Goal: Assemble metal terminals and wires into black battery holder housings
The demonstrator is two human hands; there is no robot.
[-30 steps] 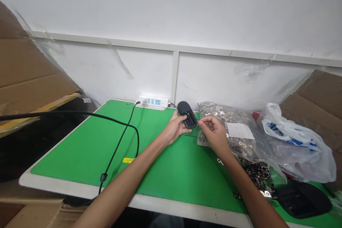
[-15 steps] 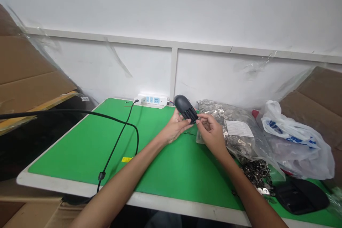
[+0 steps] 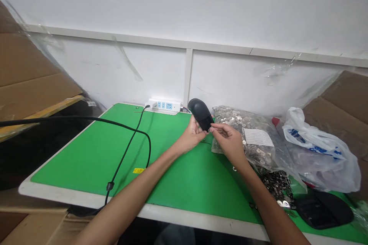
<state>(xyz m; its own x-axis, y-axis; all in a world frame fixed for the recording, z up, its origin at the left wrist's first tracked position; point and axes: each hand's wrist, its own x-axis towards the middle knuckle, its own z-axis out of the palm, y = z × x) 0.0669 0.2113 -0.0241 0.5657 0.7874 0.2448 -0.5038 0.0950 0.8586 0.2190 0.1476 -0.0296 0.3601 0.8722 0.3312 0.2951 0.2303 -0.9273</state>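
Observation:
My left hand (image 3: 192, 134) is closed around a black oval plastic housing (image 3: 199, 113) with a recessed, slotted compartment at its lower end. The housing is tilted above the green mat, rounded end up and to the left. My right hand (image 3: 228, 138) pinches a small shiny metal piece (image 3: 211, 129) at the housing's lower edge; its exact shape is too small to make out. Beside my right hand lies a clear bag (image 3: 230, 116) full of small metal plates. Near my right forearm is a pile of dark metal springs or clips (image 3: 277, 185), partly hidden.
A similar black housing (image 3: 324, 209) lies at the right front. A white plastic bag (image 3: 324, 153) sits behind it. A white power strip (image 3: 165, 105) stands by the wall, and a black cable (image 3: 125, 157) crosses the green mat (image 3: 86, 160). Cardboard (image 3: 28, 65) flanks the table.
The housing has turned slightly in my left hand, so its compartment shows less clearly. My right fingers have shifted a little at its lower edge, where the metal piece shows.

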